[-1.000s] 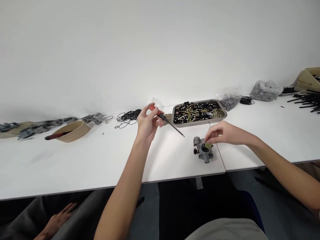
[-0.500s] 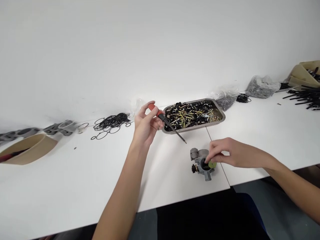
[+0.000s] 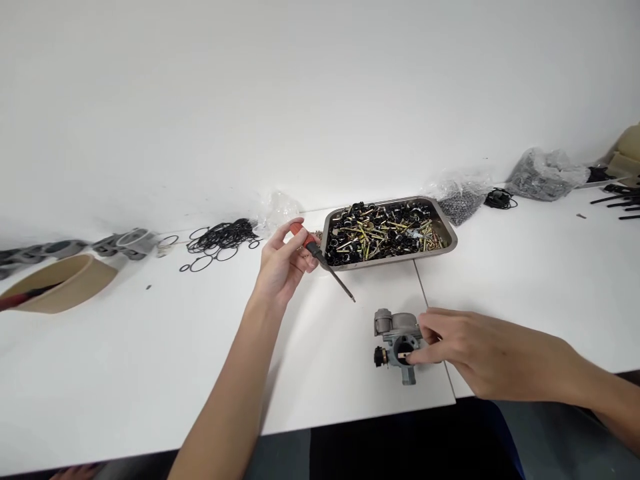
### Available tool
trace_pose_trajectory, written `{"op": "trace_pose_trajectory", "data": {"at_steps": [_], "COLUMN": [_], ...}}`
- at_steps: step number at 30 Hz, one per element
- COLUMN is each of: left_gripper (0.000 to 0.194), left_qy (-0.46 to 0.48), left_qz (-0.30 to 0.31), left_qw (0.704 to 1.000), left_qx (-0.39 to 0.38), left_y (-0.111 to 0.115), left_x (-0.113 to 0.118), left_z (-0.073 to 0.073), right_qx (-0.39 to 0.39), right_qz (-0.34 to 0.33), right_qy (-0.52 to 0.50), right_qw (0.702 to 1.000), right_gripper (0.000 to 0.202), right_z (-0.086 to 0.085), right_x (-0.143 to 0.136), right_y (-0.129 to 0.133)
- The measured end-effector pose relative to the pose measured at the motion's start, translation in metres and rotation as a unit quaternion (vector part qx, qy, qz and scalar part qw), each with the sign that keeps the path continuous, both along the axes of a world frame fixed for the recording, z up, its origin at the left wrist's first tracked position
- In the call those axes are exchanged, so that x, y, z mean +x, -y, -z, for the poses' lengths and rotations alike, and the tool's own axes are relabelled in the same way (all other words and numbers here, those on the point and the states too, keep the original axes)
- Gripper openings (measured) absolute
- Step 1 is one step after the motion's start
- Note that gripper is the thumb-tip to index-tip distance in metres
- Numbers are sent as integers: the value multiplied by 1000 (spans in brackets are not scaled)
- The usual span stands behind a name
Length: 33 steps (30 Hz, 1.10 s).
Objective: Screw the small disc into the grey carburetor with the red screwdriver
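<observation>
My left hand [image 3: 281,267] is closed around the red handle of a screwdriver [image 3: 316,252]. Its dark shaft points down and right, with the tip in the air above the table. A grey metal carburetor [image 3: 396,341] sits below and right of that tip, its round bore facing me and a black fitting on its left side. My right hand [image 3: 475,357] is closed at the carburetor's right side, thumb at the edge of the bore and index finger behind. A small light metal strip shows inside the bore. The fingers hide the carburetor's right side.
Behind the carburetor stands a metal tray [image 3: 385,261] of mixed screws and black parts. Black O-rings [image 3: 220,241] and a tan bin [image 3: 75,293] lie to the left. Plastic bags of parts [image 3: 545,175] and black tubes [image 3: 620,200] line the wall at right.
The view has shifted slightly. My right hand has come lower and turned, its thumb now at the bore. The yellow-green piece by the carburetor is no longer visible. My left hand keeps the screwdriver.
</observation>
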<state>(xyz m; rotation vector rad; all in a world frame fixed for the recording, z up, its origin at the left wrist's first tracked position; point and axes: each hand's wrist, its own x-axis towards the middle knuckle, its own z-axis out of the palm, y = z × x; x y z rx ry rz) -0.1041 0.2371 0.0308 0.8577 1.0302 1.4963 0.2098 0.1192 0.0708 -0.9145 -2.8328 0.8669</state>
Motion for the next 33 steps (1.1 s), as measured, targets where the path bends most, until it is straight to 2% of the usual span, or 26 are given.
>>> {"op": "trace_pose_trajectory", "data": {"at_steps": [6, 12, 17, 28, 33], "left_gripper": [38, 42, 43, 44, 44], "left_qy": [17, -7, -11, 27, 27], "left_qz": [-14, -24, -13, 36, 43], "left_qw": [999, 1000, 1000, 999, 999], "left_qx": [-25, -4, 9, -18, -15], "left_y": [-5, -9, -9, -10, -10], "left_x": [-3, -8, -7, 1, 1], "left_z": [10, 16, 16, 23, 22], "right_qx": [-18, -30, 17, 141, 162], "right_qz": [-34, -29, -35, -32, -90], "right_qy": [-9, 1, 30, 52, 52], "right_qw": [999, 999, 999, 988, 981], "right_gripper": [54, 56, 59, 55, 55], "right_z": [0, 2, -1, -8, -11], "right_x": [1, 6, 3, -3, -7], "right_y": [-13, -18, -12, 0, -10]}}
